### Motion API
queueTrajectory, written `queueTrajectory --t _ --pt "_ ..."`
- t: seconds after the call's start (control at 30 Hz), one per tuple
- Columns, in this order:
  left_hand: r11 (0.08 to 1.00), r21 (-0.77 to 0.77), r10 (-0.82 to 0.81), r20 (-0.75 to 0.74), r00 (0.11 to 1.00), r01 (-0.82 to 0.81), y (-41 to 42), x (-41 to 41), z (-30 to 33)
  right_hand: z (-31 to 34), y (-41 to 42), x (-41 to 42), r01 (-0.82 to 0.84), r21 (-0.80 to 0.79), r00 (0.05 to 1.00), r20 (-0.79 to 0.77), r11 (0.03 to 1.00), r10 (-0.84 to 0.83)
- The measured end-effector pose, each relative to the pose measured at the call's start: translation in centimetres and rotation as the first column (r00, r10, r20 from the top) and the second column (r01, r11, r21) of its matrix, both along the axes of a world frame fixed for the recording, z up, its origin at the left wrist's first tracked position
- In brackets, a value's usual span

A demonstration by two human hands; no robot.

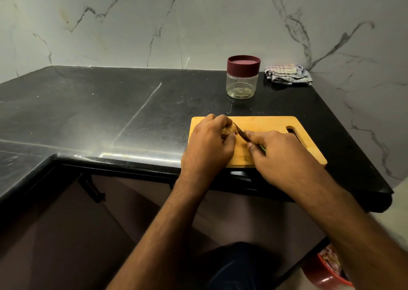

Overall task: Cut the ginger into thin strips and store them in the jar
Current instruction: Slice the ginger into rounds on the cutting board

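Head view: we count one ginger piece (229, 131), centre frame on one cutting board (265, 124), gripped by left-hand fingers (217, 122); right hand (278, 152) grips one knife (240, 133). One jar (242, 84), lid (243, 63) on, looks near-empty; one cloth (288, 73) beside it on the worktop (110, 104).

Cutting board (276, 124) lies on counter (110, 113) near its front edge, right side. Both hands over board: left hand (207, 144) at board's left end holding ginger (229, 131), right hand (280, 155) just right of it with knife (240, 133). Jar (242, 80) stands behind board; cloth (288, 74) right of jar, by the wall.
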State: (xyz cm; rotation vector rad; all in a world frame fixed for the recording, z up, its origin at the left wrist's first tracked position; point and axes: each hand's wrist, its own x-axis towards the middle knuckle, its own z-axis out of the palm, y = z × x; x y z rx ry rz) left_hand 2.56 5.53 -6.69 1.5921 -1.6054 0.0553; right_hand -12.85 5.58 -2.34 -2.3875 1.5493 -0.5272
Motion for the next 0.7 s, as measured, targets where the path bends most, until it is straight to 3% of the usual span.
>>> queueTrajectory --t 0.7 --pt "0.999 0.048 -0.014 -0.041 0.999 0.016 0.11 0.01 0.33 -0.66 0.73 -0.60 0.009 -0.051 0.998 0.068 0.999 -0.005"
